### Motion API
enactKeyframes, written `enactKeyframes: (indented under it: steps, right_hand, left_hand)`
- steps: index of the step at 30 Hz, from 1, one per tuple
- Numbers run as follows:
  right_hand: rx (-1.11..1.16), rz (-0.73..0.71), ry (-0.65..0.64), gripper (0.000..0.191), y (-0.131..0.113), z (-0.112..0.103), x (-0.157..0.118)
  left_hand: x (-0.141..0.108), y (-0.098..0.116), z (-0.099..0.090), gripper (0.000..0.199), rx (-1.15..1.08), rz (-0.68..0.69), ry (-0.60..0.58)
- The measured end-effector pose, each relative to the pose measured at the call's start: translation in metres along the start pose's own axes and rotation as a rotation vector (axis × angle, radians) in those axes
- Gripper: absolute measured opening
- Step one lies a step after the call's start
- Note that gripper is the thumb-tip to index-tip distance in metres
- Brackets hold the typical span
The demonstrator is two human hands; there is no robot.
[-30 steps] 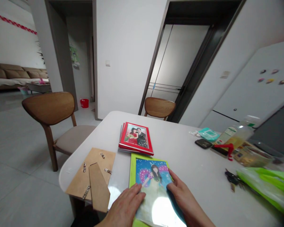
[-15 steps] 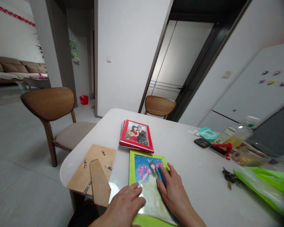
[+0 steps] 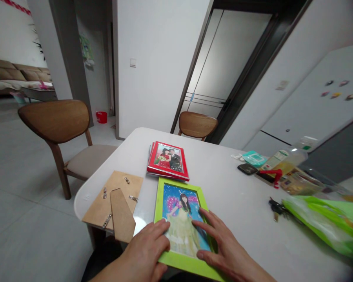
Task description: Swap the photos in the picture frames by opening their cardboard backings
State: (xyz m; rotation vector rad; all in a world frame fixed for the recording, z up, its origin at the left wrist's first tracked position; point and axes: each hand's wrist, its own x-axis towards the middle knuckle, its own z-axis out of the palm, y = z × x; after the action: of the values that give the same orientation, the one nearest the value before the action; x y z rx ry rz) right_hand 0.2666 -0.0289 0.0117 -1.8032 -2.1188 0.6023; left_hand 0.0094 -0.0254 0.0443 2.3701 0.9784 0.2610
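Observation:
A lime-green picture frame lies face up at the table's near edge. Inside its border is a photo of a figure in a pale yellow dress against blue. My left hand rests over the frame's left side, its fingertips on the photo's edge. My right hand is on the right side, fingers spread, fingertips touching the photo. Neither hand is closed around anything. Left of the frame lies a brown backing board with metal clips and a stand leg, reaching past the table edge.
Beyond the green frame, a red picture frame tops a small stack. To the right are keys, a green plastic bag, a black case, a wipes pack and a bottle. Chairs stand around the white table.
The photo's lower edge lay over the frame's bottom border; now the photo sits within the border. My hands have shifted slightly along the sides, and the camera view has tilted a little downward.

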Motion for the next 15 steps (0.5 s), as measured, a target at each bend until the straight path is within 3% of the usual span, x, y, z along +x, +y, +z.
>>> enactKeyframes:
  steps: [4,6,8,12,15]
  right_hand:
    - [0.044,-0.022,0.153,0.044,-0.027,0.002,0.009]
    - [0.1,-0.085,0.25,0.036,-0.059,0.012,0.02]
    - [0.145,-0.171,0.231,0.034,-0.1,0.031,0.031]
    - [0.091,-0.245,0.162,0.055,-0.167,0.076,0.051]
    - [0.147,-0.245,0.134,0.053,-0.187,0.092,0.06]
  left_hand:
    - [-0.023,-0.032,-0.013,0.053,0.139,-0.06,0.181]
    - [-0.037,-0.059,-0.021,0.066,0.246,-0.213,0.253]
    - [-0.051,-0.087,-0.027,0.072,0.323,-0.311,0.289]
    - [-0.071,-0.126,-0.029,0.051,0.348,-0.282,0.374]
    - [-0.079,-0.138,-0.03,0.041,0.343,-0.253,0.44]
